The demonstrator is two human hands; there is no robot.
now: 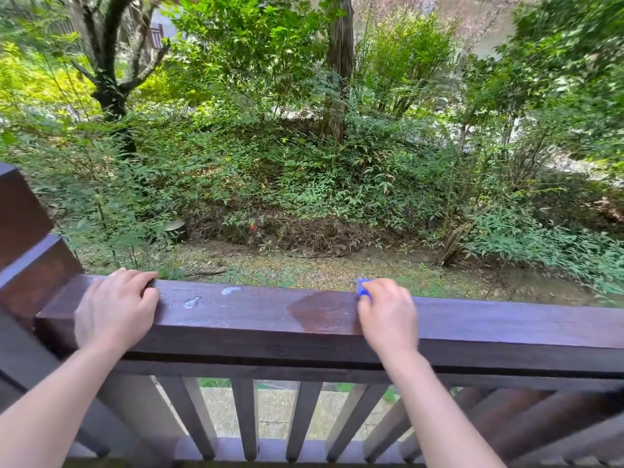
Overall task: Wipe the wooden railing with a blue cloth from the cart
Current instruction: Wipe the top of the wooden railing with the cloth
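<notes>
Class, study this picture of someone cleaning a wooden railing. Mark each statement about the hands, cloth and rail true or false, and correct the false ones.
1. The right hand presses a blue cloth on the railing. True.
2. The left hand holds a spray bottle. False: it rests empty on the rail.
3. A damp-looking patch lies just left of the cloth. True.
4. The pale marks are right of the cloth. False: they lie between the hands.
</notes>
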